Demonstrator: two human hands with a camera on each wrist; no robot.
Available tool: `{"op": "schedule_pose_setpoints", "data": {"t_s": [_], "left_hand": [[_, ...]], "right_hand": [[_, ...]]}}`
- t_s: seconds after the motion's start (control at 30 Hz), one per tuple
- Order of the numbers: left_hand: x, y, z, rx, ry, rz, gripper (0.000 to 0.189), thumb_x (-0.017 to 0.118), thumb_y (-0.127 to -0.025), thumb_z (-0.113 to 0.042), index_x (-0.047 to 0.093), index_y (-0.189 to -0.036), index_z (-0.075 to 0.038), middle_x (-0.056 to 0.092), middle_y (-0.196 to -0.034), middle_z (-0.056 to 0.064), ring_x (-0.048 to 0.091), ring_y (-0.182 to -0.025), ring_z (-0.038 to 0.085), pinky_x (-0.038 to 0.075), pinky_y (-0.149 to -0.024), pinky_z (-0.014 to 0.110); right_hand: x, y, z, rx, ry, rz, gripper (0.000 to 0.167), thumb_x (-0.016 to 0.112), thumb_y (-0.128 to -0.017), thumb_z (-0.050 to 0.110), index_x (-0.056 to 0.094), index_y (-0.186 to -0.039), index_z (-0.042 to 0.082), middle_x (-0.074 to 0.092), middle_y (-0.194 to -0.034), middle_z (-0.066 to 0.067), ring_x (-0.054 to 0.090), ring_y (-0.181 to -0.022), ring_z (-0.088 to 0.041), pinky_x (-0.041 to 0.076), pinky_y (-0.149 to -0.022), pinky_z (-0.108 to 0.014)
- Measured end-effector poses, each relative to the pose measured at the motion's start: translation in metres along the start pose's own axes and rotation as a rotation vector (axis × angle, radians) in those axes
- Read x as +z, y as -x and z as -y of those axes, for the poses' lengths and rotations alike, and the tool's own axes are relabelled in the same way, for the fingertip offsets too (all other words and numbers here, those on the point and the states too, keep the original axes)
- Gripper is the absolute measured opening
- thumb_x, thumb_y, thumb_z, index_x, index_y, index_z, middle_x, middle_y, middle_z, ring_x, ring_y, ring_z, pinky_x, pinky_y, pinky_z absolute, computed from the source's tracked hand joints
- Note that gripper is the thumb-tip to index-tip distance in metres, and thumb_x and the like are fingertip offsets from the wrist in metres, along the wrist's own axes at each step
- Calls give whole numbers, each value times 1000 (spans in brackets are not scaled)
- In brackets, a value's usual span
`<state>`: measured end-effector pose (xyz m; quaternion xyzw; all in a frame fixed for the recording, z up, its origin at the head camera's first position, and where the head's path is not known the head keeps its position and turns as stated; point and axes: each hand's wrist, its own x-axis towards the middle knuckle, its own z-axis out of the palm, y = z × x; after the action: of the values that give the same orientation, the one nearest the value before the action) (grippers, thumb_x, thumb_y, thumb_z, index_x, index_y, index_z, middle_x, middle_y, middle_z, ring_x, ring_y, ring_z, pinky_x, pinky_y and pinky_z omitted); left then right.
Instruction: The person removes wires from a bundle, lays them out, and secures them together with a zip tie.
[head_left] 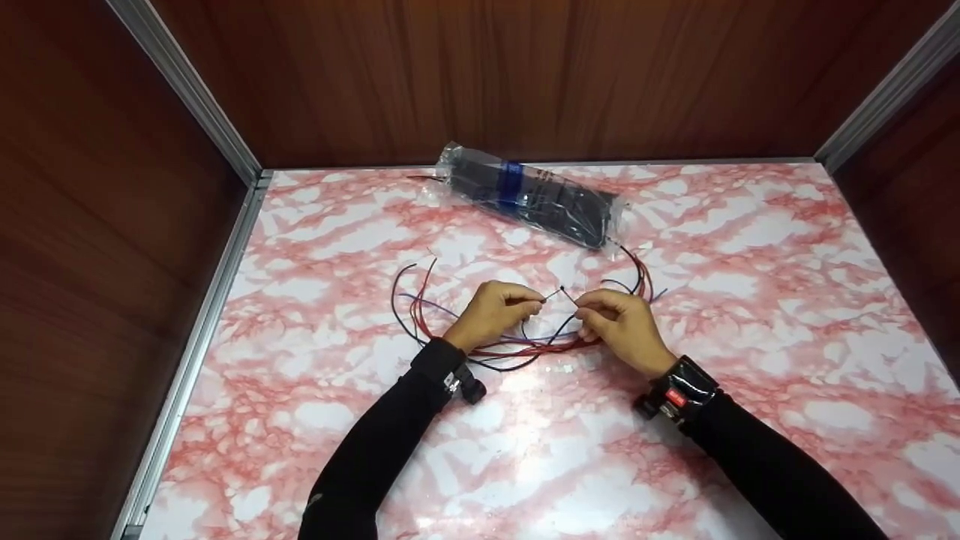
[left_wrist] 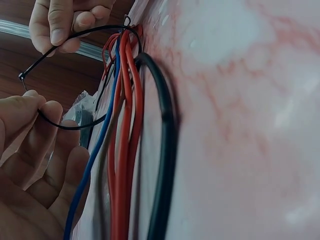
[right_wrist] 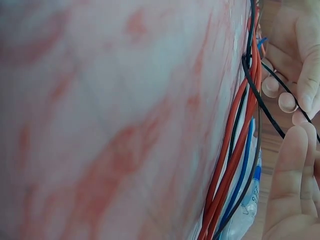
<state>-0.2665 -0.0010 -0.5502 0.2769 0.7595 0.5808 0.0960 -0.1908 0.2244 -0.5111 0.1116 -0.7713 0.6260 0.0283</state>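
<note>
A thin black cable tie point(left_wrist: 97, 28) forms a loop around the bundle of wires, its small head point(head_left: 562, 289) raised above the table between the hands. My left hand point(head_left: 495, 309) pinches the tie just beside the head, between thumb and index finger. On the other side, my right hand point(head_left: 619, 324) pinches the strap. The wires, several red ones point(left_wrist: 122, 150), a blue one point(left_wrist: 105, 132) and a thicker black one point(left_wrist: 167, 130), run beneath both hands. Their loose ends point(head_left: 420, 289) fan out at the left.
Behind the hands lies a dark pack in a clear plastic bag point(head_left: 540, 196) with a blue band, wires leading from its right end. Wood-look panels point(head_left: 525, 75) with metal edges wall in the red and white marbled table point(head_left: 525, 465) at the back and sides.
</note>
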Motion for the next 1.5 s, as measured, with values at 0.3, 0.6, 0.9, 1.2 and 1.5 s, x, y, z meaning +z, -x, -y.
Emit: {"op": "schedule_pose_setpoints", "data": {"t_s": [0.3,0.6,0.9,1.2,1.5], "left_hand": [[5,-3,-3,25,39,3,18,70,-89,-11,75,-102,0,71,-84,8,59,-67,10,46,-59,22],[8,-5,-1,-11,88,-8,17,71,-89,-14,75,-98,0,70,-82,-1,64,-72,17,49,-62,24],[12,-10,-3,-5,138,-3,21,70,-90,-11,72,-104,4,71,-88,11,66,-78,26,48,-63,22],[7,-3,-34,37,87,-2,12,68,-88,-1,74,-97,4,71,-89,17,61,-71,14,46,-62,19],[9,-6,-32,24,10,35,13,69,-88,-3,75,-98,3,71,-87,12,58,-66,7,47,-63,21]], "right_hand": [[3,2,7,-73,151,29,16,66,-84,-12,71,-98,-6,68,-78,-17,62,-57,-43,54,-52,-39],[3,1,1,-113,286,60,18,68,-83,-11,74,-97,-1,70,-87,-20,63,-56,-36,50,-49,-22],[-3,-5,-29,-94,260,112,17,70,-85,-3,73,-101,1,71,-91,-13,64,-57,-22,53,-51,-29],[-13,-13,-28,11,285,73,11,67,-90,5,69,-100,0,68,-80,-12,64,-59,-29,51,-49,-30],[-12,-21,-3,-95,301,76,21,69,-85,-5,70,-105,-1,69,-95,-18,64,-68,-32,52,-55,-29]]}}
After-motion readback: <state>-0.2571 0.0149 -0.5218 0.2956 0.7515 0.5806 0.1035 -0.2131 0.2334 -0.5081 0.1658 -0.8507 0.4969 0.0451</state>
